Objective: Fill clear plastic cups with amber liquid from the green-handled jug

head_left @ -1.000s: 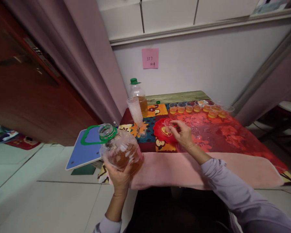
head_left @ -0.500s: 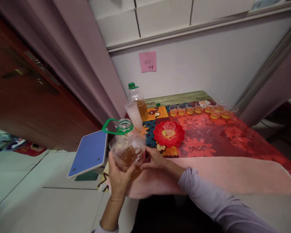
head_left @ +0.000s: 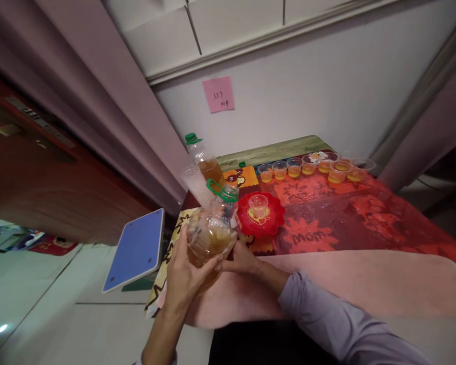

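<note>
Between both hands is a clear plastic jug (head_left: 213,235) of amber liquid, uncapped, with a green handle ring at its neck. It leans to the right, its mouth toward a red scalloped plate (head_left: 277,223). On that plate stands a clear plastic cup (head_left: 258,207); whether it holds any liquid I cannot tell. My left hand (head_left: 186,274) wraps the jug's left side, fingers closed round it. My right hand (head_left: 241,258) grips the lower right side, its fingertips partly hidden behind the jug.
A second jug (head_left: 211,170) with a green cap stands behind, beside a stack of plastic cups (head_left: 195,185). Several cups of amber liquid (head_left: 294,168) line the table's far side. A small green cap (head_left: 242,164) lies near the back. A blue board (head_left: 135,248) is at left.
The jug has gone from upright to tilted rightward, its mouth now close to the red plate. Both hands have kept their hold on it. The camera view has shifted a little.
</note>
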`<state>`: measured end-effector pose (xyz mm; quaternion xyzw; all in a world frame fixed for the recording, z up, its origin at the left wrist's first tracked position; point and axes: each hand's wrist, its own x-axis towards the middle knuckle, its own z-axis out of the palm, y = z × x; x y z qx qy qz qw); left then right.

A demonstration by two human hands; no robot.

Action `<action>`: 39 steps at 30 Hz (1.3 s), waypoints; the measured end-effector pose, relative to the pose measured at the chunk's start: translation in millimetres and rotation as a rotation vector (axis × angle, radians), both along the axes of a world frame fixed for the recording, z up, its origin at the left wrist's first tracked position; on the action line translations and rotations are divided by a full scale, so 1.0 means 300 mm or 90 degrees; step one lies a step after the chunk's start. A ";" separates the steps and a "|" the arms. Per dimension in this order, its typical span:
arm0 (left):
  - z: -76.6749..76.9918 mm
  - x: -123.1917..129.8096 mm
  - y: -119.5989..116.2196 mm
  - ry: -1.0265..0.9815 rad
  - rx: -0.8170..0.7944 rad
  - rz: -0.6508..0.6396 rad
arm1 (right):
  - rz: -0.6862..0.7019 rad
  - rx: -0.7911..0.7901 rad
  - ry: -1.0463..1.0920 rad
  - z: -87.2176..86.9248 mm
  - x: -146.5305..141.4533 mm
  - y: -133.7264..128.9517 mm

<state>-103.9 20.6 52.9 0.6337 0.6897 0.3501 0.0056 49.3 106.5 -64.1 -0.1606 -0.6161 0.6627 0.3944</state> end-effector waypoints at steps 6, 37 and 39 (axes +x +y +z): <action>0.054 -0.027 0.026 0.019 -0.109 0.025 | 0.058 -0.111 0.147 0.042 -0.034 -0.053; 0.153 0.087 0.142 0.219 -0.193 -0.019 | 0.084 -0.336 0.153 -0.003 -0.080 -0.104; 0.153 0.089 0.142 0.236 -0.197 -0.014 | 0.084 -0.328 0.150 -0.016 -0.086 -0.105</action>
